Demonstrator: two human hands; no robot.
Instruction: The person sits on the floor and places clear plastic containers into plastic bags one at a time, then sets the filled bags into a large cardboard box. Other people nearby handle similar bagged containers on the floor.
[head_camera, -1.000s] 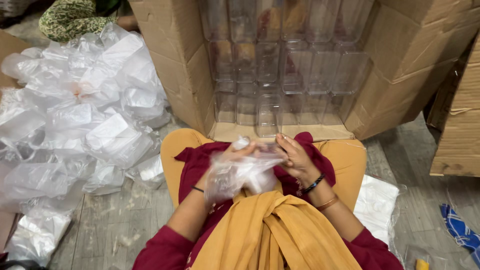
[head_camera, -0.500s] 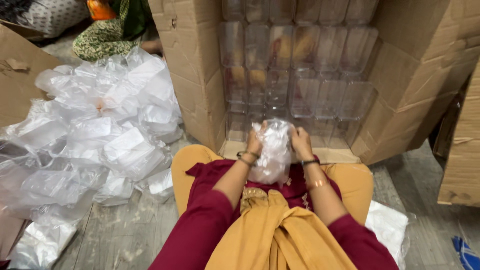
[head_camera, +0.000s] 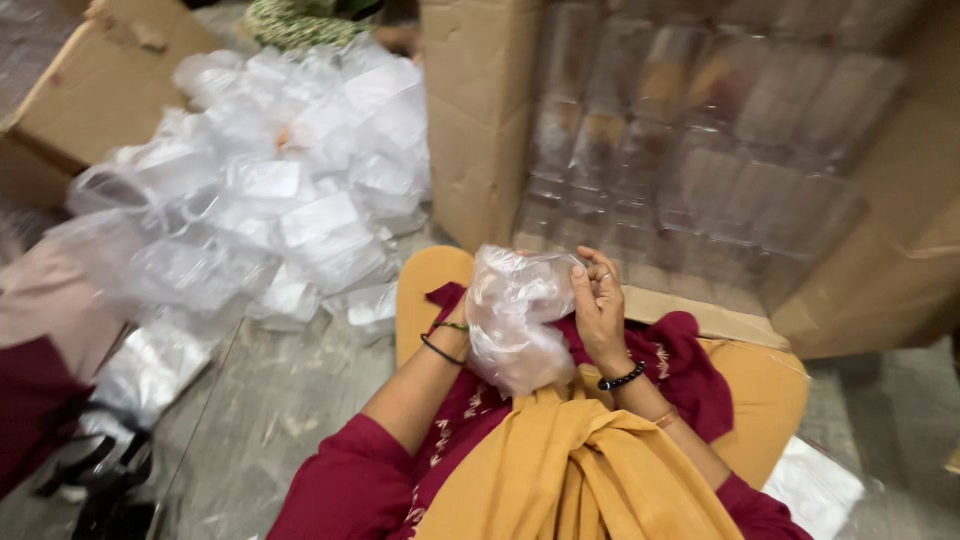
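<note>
I hold a clear plastic bag (head_camera: 515, 320) with a see-through container inside, raised over my lap. My right hand (head_camera: 600, 310) grips the bag's right upper edge, fingers curled. My left hand (head_camera: 462, 318) is mostly hidden behind the bag and holds its left side; only the wrist with dark bangles shows. Right in front of me stands a big open cardboard box (head_camera: 480, 130) lying on its side, filled with stacked clear plastic containers (head_camera: 700, 130).
A heap of bagged clear containers (head_camera: 260, 220) lies on the floor to my left. A flattened cardboard piece (head_camera: 90, 110) sits at far left. More bagged plastic (head_camera: 815, 485) lies by my right knee. Another person's patterned clothing (head_camera: 300, 20) shows at top.
The bag stays between both hands at about the same spot in front of the box. The view has swung left and closer, so the heap fills more of the frame.
</note>
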